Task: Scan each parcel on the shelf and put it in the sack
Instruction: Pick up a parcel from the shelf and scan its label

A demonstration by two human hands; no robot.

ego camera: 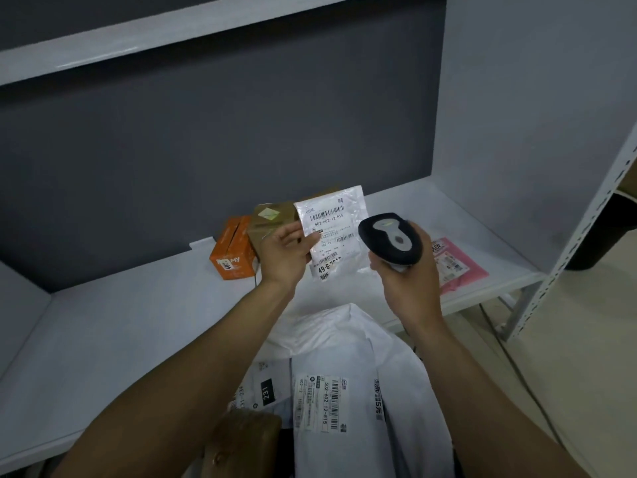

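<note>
My left hand (284, 251) pinches a small white plastic parcel (336, 224) by its left edge and holds it upright over the shelf, label and barcodes facing me. My right hand (405, 274) grips a black and grey barcode scanner (391, 238), its head just right of the parcel and close to the label. Below my arms lies the sack (348, 326), and in it are white parcels (320, 401) with labels and a brown box (241, 439). On the shelf (120, 322) stand an orange box (232, 251) and a brown taped box (272, 219), and a pink parcel (453, 263) lies at the right.
The shelf has a grey back panel and a white side wall at the right. A perforated white upright (579, 232) stands at the shelf's right front corner. A thin cable (517, 370) runs across the pale floor on the right. A dark bin (599, 243) stands behind the upright.
</note>
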